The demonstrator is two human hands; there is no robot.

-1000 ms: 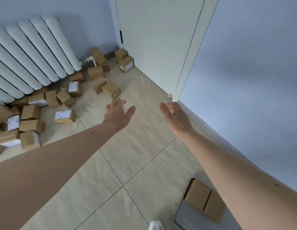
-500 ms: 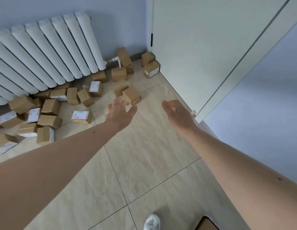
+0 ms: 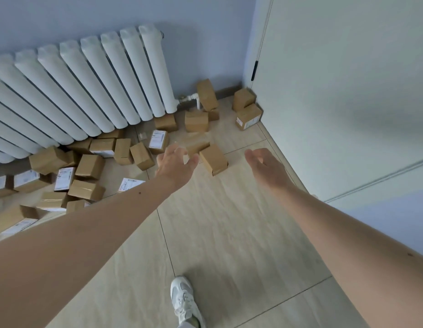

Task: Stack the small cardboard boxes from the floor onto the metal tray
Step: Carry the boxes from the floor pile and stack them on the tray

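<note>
Several small brown cardboard boxes lie scattered on the tiled floor under the radiator, some with white labels. The nearest box [image 3: 214, 159] lies between my two hands. My left hand [image 3: 176, 165] reaches forward with spread fingers, just left of that box, holding nothing. To the box's right my right hand [image 3: 264, 168] stretches out, palm inward, fingers relaxed and empty. A second box [image 3: 197, 145] sits just behind my left fingertips. The metal tray is out of view.
A white radiator [image 3: 75, 91] runs along the left wall. A white door [image 3: 335, 91] stands at the right, with two boxes [image 3: 247, 110] in the corner beside it. My white shoe [image 3: 184, 301] steps on the beige tiles at the bottom.
The view has swung left and forward, so the tray with its boxes has left the frame. Both hands have come closer to the nearest box. My foot has stepped into view.
</note>
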